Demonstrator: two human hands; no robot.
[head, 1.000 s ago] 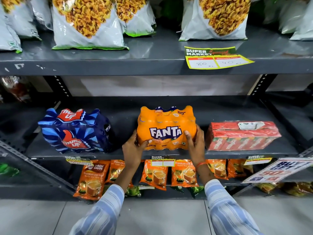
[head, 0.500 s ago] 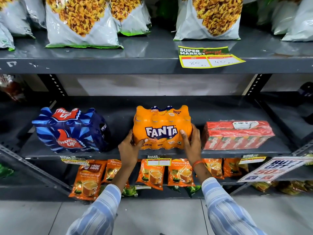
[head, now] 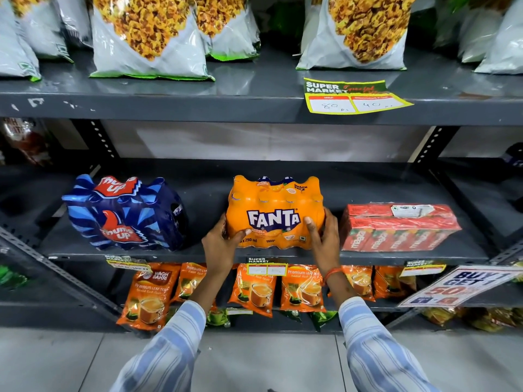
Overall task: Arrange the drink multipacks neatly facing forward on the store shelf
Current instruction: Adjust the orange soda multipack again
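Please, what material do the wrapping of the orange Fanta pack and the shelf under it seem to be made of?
Fanta pack: apparently thin glossy plastic shrink film; it follows the bottle shoulders and shows highlights. Both hands, left hand and right hand, hold its sides. Shelf: probably painted metal, dark grey and slightly shiny, with perforated uprights beside it.

Snack bags (head: 147, 38), tea pouches (head: 147, 295), perhaps.

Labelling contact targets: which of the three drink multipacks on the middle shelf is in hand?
The orange Fanta pack, the centre one: the left hand and right hand clasp its sides. The blue Thums Up pack and red Maaza pack stand untouched.
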